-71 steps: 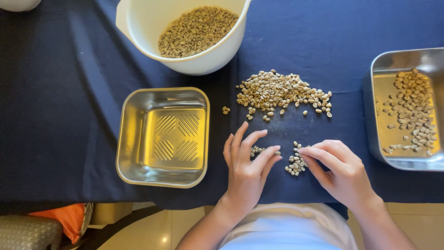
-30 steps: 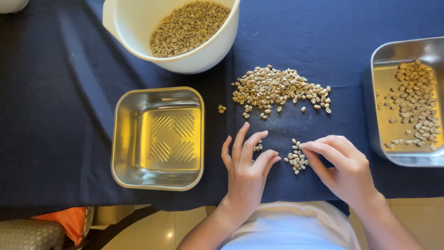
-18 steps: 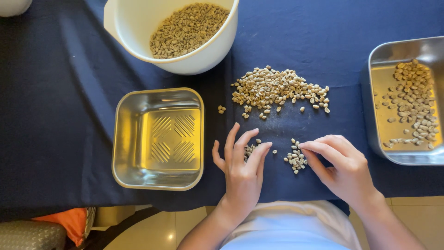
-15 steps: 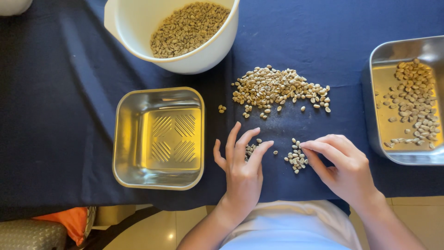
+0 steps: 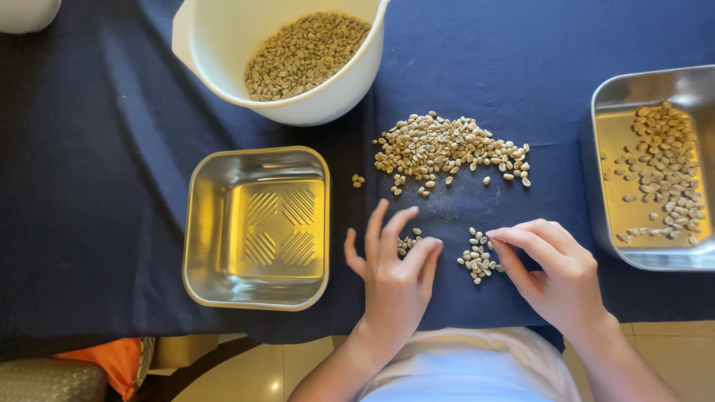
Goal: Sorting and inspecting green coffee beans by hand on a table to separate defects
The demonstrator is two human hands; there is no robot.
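Pale green beans lie in a loose heap [image 5: 447,150] on a dark blue cloth [image 5: 97,149]. My left hand [image 5: 392,269] rests flat on the cloth with fingers spread, fingertips touching a small cluster of beans [image 5: 408,241]. My right hand [image 5: 553,271] lies to the right, index finger and thumb touching a second small cluster [image 5: 477,257]. Neither hand grips anything.
An empty steel tray [image 5: 257,227] sits left of my left hand. A steel tray [image 5: 652,170] holding several beans stands at the right edge. A white bowl [image 5: 287,52] of beans is at the back. Two stray beans [image 5: 358,180] lie between the tray and the heap.
My left hand slid slightly left and its fingers drew the small bean cluster together. My right hand stayed on its cluster. The view shifted a little.
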